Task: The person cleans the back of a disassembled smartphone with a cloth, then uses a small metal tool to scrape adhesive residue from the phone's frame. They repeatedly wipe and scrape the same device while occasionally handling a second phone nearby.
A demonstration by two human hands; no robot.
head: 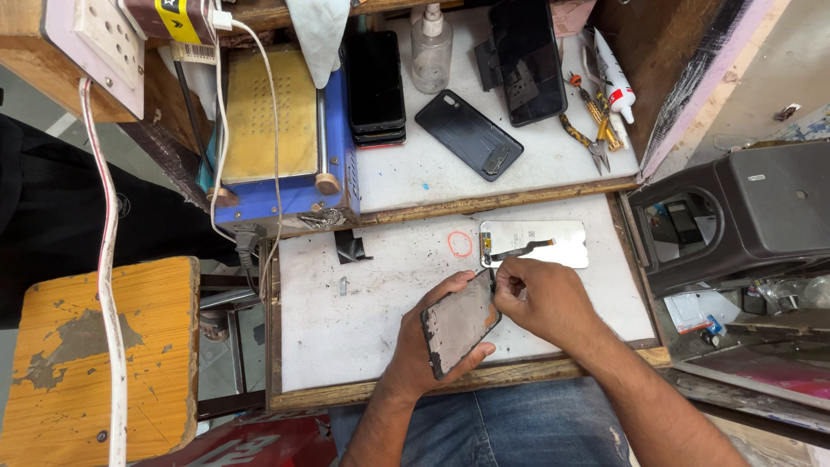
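My left hand (430, 346) holds a dark phone frame (460, 322) from below, tilted up over the front of the white work board (363, 294). My right hand (538, 298) pinches a thin metal tool at the frame's top edge, its fingers closed on it. Just beyond my hands a silver display panel (536, 243) with a black flex cable lies flat on the board. An orange rubber band (460, 244) lies to its left.
A blue separator machine with a yellow plate (268, 130) stands at the back left. On the rear shelf lie stacked phones (374, 86), a black back cover (469, 134), a clear bottle (430, 52), pliers (596, 130) and a glue tube (612, 78). A wooden stool (95, 355) is at left, a dark plastic stool (743, 207) at right.
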